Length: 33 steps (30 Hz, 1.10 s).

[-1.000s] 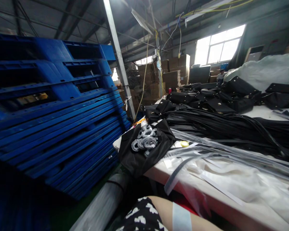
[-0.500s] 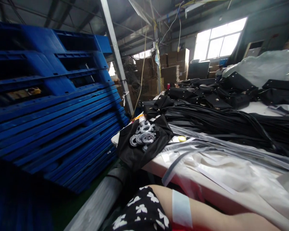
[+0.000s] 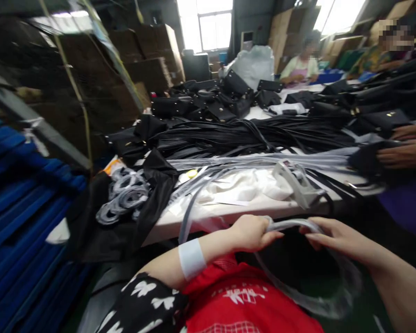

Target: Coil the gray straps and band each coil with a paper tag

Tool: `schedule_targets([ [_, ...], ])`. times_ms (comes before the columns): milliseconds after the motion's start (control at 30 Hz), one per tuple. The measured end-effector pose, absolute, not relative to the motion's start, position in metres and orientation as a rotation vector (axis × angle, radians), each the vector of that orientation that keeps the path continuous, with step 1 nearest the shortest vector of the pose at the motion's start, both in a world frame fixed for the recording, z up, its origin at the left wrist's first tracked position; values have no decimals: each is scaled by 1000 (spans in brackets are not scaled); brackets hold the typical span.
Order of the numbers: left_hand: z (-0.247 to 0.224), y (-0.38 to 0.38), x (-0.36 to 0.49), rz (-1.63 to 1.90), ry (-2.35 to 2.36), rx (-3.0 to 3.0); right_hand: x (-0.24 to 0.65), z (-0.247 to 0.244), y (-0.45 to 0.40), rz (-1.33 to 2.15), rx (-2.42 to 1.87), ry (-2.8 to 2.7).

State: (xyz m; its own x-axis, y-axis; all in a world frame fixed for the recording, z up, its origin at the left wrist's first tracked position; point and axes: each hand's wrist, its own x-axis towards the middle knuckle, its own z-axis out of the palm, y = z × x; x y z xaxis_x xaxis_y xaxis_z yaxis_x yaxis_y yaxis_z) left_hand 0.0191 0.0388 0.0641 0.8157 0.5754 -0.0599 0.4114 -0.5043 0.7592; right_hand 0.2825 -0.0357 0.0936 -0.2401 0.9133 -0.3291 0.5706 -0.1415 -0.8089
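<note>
The left hand [image 3: 251, 232] is closing its fingers around one part of a clear, greyish strip [image 3: 321, 309], thumb pointing towards the other hand. The right hand [image 3: 327, 235] is pinching the strip a little way along, between thumb and fingers. A short stretch is running between the two hands, and the rest is hanging below them in a wide loop, in front of the worktop [image 3: 208, 216] and beside the red apron [image 3: 242, 296]. A pale band [image 3: 192, 259] is wrapping the left forearm.

On the worktop, white sheeting [image 3: 249, 185] and long grey strips [image 3: 263, 161] are lying near the front edge, with black straps [image 3: 215, 134] stretching behind them and black bags [image 3: 232, 104] piling up farther back. At the left end, small grey coils [image 3: 126, 199] are resting on black cloth [image 3: 159, 182], near a yellow roll [image 3: 192, 174]. Blue pallets [image 3: 21, 208] are standing at the far left. Another person's hands [image 3: 407, 152] are reaching in at the right, touching dark material.
</note>
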Motion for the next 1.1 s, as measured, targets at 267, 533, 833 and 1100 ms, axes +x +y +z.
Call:
schedule_targets([
  [267, 80, 47, 20, 216, 458, 1140, 266, 52, -21, 910, -1776, -1735],
  [533, 124, 78, -15, 277, 546, 863, 280, 91, -21, 1475, -1500, -1677],
  [833, 226, 93, -32, 721, 338, 793, 251, 144, 16, 1592, -1287, -1796],
  [1100, 255, 90, -50, 1110, 278, 854, 205, 137, 62, 1413, -1287, -1521],
])
